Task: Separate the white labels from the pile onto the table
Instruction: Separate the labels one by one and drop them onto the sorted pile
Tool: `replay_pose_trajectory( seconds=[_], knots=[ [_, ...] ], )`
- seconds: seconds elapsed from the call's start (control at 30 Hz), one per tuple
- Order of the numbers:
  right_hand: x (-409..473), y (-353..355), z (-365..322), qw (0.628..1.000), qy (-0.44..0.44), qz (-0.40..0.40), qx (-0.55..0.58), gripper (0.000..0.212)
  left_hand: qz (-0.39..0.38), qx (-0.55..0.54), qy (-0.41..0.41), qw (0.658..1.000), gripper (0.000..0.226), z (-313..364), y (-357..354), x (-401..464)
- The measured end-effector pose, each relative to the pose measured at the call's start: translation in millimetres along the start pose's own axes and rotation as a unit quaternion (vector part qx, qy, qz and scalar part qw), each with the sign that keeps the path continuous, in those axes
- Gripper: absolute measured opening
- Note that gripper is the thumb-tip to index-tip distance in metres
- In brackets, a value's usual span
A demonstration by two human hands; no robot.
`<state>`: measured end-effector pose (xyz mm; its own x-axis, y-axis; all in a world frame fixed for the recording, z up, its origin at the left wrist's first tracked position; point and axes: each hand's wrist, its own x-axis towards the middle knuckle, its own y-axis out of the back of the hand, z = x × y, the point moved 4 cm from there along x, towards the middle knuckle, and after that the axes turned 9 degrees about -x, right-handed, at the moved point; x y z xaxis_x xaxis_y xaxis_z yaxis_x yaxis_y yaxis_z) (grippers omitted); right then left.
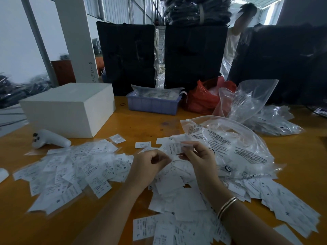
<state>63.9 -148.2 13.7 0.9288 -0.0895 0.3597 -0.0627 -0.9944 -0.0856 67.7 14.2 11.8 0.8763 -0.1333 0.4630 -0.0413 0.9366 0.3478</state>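
Note:
Small white printed labels cover the orange table. One spread of labels lies at the left, and a thicker pile sits under and between my forearms. My right hand pinches a white label and holds it upright above the pile. My left hand hovers beside it with curled fingers that pinch the lower edge of the same bunch of labels. A few single labels lie apart further back.
A white box and a white handheld controller sit at the back left. A lilac tray, a red bag and clear printed plastic bags stand behind and right. Black bundles and a person are beyond the table.

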Motion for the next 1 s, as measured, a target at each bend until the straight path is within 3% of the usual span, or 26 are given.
replay_pose_trajectory(
  seconds=[0.3,0.5,0.7,1.0],
  knots=[
    [1.3,3.4,-0.4,0.992,0.051,0.024,-0.110,0.026,0.002,0.024,-0.008,1.000,0.010,-3.0,2.4,1.6],
    [0.5,3.2,-2.0,0.992,0.062,0.000,-0.113,0.027,-0.005,0.026,-0.002,1.000,0.027,-3.6,2.7,0.9],
    [0.3,3.4,-2.9,0.994,0.061,0.003,-0.095,0.033,-0.030,-0.006,0.023,0.999,0.009,-4.2,0.6,0.7],
    [0.2,0.5,-2.8,0.997,0.039,0.000,-0.063,0.036,-0.030,0.000,0.030,0.999,0.015,-6.5,-1.5,1.5]
  ],
)
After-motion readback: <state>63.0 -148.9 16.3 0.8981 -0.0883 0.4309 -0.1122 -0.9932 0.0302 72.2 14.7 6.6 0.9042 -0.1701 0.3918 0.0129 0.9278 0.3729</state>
